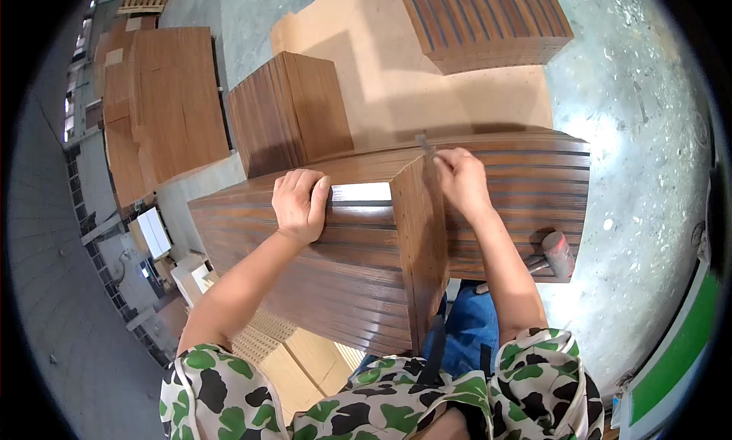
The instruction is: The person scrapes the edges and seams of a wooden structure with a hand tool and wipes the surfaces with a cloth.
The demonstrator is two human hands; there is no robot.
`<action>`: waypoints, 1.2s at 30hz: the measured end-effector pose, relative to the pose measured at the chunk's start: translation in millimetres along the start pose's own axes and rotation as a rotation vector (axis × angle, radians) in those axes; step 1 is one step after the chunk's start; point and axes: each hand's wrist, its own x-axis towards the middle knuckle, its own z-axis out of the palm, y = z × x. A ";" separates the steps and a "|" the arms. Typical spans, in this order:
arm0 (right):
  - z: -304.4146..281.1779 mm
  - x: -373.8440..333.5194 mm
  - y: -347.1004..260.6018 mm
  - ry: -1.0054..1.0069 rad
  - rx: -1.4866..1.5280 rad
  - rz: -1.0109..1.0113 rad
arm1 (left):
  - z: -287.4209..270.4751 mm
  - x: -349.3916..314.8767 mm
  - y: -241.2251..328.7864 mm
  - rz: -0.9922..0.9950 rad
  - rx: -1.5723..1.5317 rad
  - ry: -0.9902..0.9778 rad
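Observation:
A tall brown wooden piece with dark lengthwise grooves (335, 249) stands in front of me, its narrow end face (423, 234) turned to the right. Over its top edge my left hand (300, 203) is closed, thumb beside a white label (362, 192). My right hand (463, 182) is pinched round a thin, greyish flat tool (424, 141) at the top corner of that end. The tool's exact kind cannot be made out. Beyond it lies another grooved brown piece (526, 181), with a mallet with a reddish-grey head (558, 255) resting on it.
Further off, a grooved stack (488, 20) and a brown block (290, 112) stand on a tan sheet (381, 74). At left are large brown panels (175, 97). Pale slotted boards (282, 364) lie low at left. A green-and-white edge (671, 348) runs along the right.

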 end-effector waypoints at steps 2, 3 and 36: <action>-1.0 6.4 5.5 -0.052 -0.209 -0.274 | 6.4 9.3 6.4 0.011 -0.001 0.020; -4.3 0.9 -29.6 -0.115 -0.066 -0.354 | -4.7 -6.8 -2.1 -0.021 0.002 -0.035; -43.7 57.4 -21.8 -0.447 0.354 -0.002 | -14.9 -5.5 -1.0 -0.015 0.028 -0.062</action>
